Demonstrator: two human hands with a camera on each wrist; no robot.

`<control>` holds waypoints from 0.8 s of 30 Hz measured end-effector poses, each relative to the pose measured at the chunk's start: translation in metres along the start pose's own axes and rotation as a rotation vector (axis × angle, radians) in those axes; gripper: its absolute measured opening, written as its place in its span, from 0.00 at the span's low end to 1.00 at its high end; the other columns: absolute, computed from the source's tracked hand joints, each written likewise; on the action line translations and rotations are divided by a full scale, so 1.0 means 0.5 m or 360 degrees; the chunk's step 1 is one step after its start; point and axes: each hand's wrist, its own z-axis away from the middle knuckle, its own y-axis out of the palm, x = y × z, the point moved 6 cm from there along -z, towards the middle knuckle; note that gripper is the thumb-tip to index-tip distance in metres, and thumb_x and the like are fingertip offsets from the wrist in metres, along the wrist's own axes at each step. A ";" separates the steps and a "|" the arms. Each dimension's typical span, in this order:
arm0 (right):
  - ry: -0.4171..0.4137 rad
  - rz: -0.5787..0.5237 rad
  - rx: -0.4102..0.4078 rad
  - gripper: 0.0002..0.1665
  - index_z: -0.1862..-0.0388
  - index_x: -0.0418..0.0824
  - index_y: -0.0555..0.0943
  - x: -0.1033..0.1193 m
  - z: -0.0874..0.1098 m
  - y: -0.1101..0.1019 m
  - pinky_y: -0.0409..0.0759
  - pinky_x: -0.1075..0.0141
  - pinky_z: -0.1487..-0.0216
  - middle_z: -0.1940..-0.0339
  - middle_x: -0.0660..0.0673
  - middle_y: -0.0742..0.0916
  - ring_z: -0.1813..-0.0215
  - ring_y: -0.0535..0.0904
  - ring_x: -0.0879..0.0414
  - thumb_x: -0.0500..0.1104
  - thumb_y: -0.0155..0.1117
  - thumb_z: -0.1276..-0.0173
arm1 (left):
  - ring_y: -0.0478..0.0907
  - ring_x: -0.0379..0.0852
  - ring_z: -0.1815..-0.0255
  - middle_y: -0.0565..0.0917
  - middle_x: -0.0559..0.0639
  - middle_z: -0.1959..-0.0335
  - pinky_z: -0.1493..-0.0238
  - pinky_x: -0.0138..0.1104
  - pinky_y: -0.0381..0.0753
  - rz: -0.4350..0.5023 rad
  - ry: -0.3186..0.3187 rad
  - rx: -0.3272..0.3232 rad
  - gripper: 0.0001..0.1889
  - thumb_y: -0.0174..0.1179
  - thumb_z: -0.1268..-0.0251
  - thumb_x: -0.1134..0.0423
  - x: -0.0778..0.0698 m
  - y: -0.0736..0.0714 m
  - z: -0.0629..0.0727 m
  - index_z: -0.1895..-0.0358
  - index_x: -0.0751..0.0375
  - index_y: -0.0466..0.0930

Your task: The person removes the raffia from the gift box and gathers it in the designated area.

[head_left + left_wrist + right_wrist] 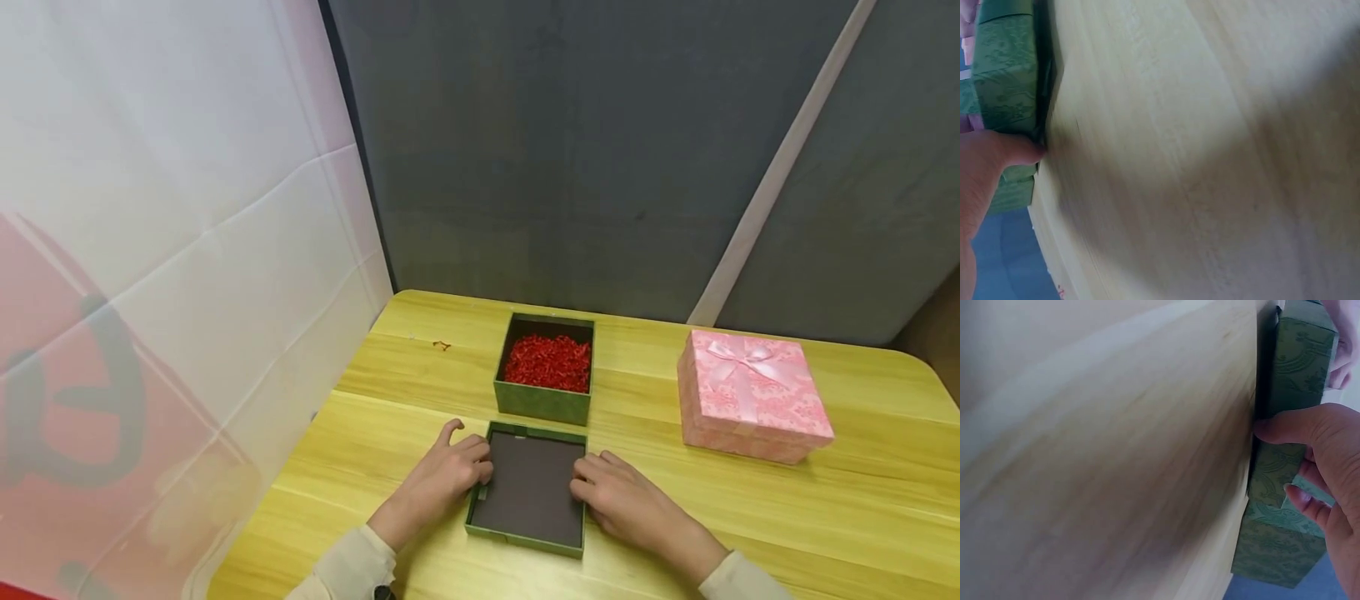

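Observation:
A shallow green box lid (534, 487) lies on the table with its dark inside facing up. My left hand (448, 472) holds its left wall, fingers over the rim. In the left wrist view that thumb presses low on the patterned outer side of the lid (1007, 78). On the opposite wall my right hand (624, 502) grips the rim, fingertips inside. The right wrist view shows the thumb against the outside of the lid (1294, 369), near the tabletop. Just beyond the lid stands a deeper green box (543, 406) holding red shredded paper (549, 363).
A pink gift box (757, 392) with a ribbon bow stands at the right. A small reddish scrap (442, 345) lies at the back left of the wooden table (390, 400). A white curtain (225, 167) hangs at the left, a grey one (540, 167) behind.

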 end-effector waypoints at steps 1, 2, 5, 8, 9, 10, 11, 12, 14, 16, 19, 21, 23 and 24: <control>-0.0002 0.0004 -0.0003 0.15 0.72 0.48 0.78 0.000 0.000 0.000 0.75 0.60 0.59 0.69 0.54 0.71 0.64 0.72 0.57 0.31 0.72 0.48 | 0.77 0.39 0.55 0.79 0.38 0.67 0.37 0.54 0.72 0.0005 -0.0003 0.0000 0.10 0.71 0.37 0.62 0.000 0.000 -0.001 0.75 0.46 0.81; -0.0003 0.0007 -0.0007 0.15 0.72 0.48 0.78 -0.001 0.001 0.001 0.75 0.61 0.59 0.69 0.54 0.71 0.64 0.72 0.57 0.30 0.72 0.49 | 0.77 0.39 0.55 0.79 0.38 0.67 0.37 0.54 0.72 0.0008 -0.0006 -0.0002 0.10 0.71 0.37 0.62 0.001 0.000 -0.001 0.75 0.46 0.82; -0.0007 0.0016 -0.0014 0.15 0.72 0.48 0.78 -0.002 0.002 0.002 0.74 0.62 0.60 0.69 0.54 0.71 0.64 0.72 0.56 0.30 0.72 0.49 | 0.77 0.40 0.56 0.79 0.38 0.67 0.37 0.54 0.72 0.0018 -0.0007 -0.0006 0.11 0.71 0.37 0.63 0.000 -0.001 -0.002 0.75 0.47 0.82; -0.0005 0.0016 -0.0018 0.16 0.72 0.48 0.78 -0.002 0.003 0.004 0.74 0.61 0.60 0.69 0.54 0.71 0.64 0.72 0.57 0.30 0.72 0.50 | 0.76 0.40 0.57 0.78 0.39 0.67 0.37 0.53 0.72 0.0020 -0.0004 -0.0007 0.11 0.71 0.37 0.64 -0.001 -0.002 -0.001 0.74 0.47 0.82; -0.0003 0.0018 -0.0019 0.16 0.72 0.48 0.78 -0.001 0.003 0.005 0.75 0.61 0.60 0.69 0.54 0.71 0.64 0.72 0.57 0.30 0.72 0.50 | 0.76 0.40 0.57 0.79 0.39 0.67 0.37 0.53 0.72 0.0024 -0.0003 -0.0005 0.11 0.71 0.36 0.64 -0.002 -0.002 -0.001 0.74 0.47 0.82; -0.0002 0.0016 -0.0019 0.16 0.72 0.48 0.78 -0.001 0.004 0.006 0.75 0.61 0.59 0.68 0.54 0.72 0.64 0.71 0.57 0.29 0.72 0.50 | 0.77 0.40 0.57 0.79 0.39 0.67 0.37 0.53 0.72 0.0025 -0.0003 -0.0001 0.10 0.71 0.36 0.64 -0.003 -0.002 -0.001 0.74 0.47 0.82; -0.0003 0.0016 -0.0018 0.16 0.71 0.48 0.79 -0.001 0.004 0.006 0.75 0.61 0.59 0.68 0.54 0.72 0.63 0.71 0.57 0.29 0.71 0.51 | 0.77 0.41 0.56 0.79 0.39 0.67 0.37 0.53 0.72 0.0023 -0.0003 0.0003 0.10 0.71 0.37 0.64 -0.003 -0.002 0.000 0.74 0.47 0.83; -0.0001 0.0011 -0.0018 0.16 0.71 0.48 0.79 0.000 0.004 0.006 0.76 0.60 0.59 0.67 0.54 0.73 0.63 0.72 0.56 0.29 0.71 0.52 | 0.77 0.41 0.56 0.79 0.39 0.66 0.37 0.53 0.72 0.0020 -0.0004 0.0010 0.09 0.71 0.37 0.63 -0.004 -0.002 0.000 0.73 0.46 0.83; -0.0001 0.0005 -0.0022 0.17 0.69 0.48 0.80 0.001 0.003 0.006 0.77 0.60 0.57 0.65 0.53 0.75 0.61 0.72 0.56 0.28 0.70 0.52 | 0.77 0.41 0.54 0.80 0.39 0.64 0.37 0.53 0.71 0.0003 -0.0002 0.0028 0.07 0.71 0.37 0.62 -0.004 -0.002 0.001 0.71 0.46 0.84; -0.0004 -0.0008 -0.0040 0.17 0.68 0.47 0.80 0.002 0.001 0.002 0.77 0.60 0.55 0.62 0.52 0.78 0.59 0.74 0.55 0.27 0.68 0.53 | 0.78 0.41 0.50 0.81 0.39 0.62 0.37 0.53 0.71 -0.0016 0.0000 0.0037 0.04 0.71 0.39 0.61 -0.004 -0.006 0.000 0.68 0.46 0.86; -0.0010 -0.0057 -0.0113 0.15 0.67 0.46 0.81 0.003 -0.003 -0.016 0.78 0.59 0.53 0.58 0.50 0.81 0.56 0.76 0.55 0.28 0.68 0.49 | 0.78 0.42 0.45 0.82 0.40 0.58 0.38 0.53 0.72 0.0010 -0.0005 0.0001 0.09 0.74 0.42 0.66 0.003 -0.018 -0.002 0.66 0.46 0.86; -0.0024 -0.0088 -0.0187 0.14 0.67 0.45 0.81 -0.002 -0.009 -0.036 0.78 0.59 0.53 0.57 0.49 0.82 0.54 0.77 0.53 0.28 0.67 0.48 | 0.79 0.44 0.43 0.83 0.42 0.56 0.40 0.53 0.73 0.0056 -0.0026 -0.0067 0.12 0.75 0.45 0.71 0.014 -0.032 -0.008 0.65 0.48 0.86; -0.0011 -0.0118 -0.0257 0.12 0.65 0.44 0.81 -0.016 -0.021 -0.063 0.79 0.58 0.51 0.56 0.48 0.83 0.53 0.78 0.52 0.30 0.68 0.45 | 0.79 0.45 0.44 0.83 0.44 0.55 0.42 0.53 0.74 0.0120 -0.0073 -0.0155 0.15 0.73 0.48 0.75 0.031 -0.051 -0.020 0.63 0.50 0.86; 0.0008 -0.0131 -0.0293 0.12 0.64 0.43 0.81 -0.026 -0.028 -0.077 0.79 0.57 0.50 0.56 0.47 0.83 0.52 0.79 0.52 0.30 0.68 0.45 | 0.80 0.46 0.45 0.83 0.45 0.54 0.43 0.52 0.75 0.0145 -0.0106 -0.0204 0.15 0.71 0.49 0.76 0.041 -0.062 -0.029 0.62 0.51 0.86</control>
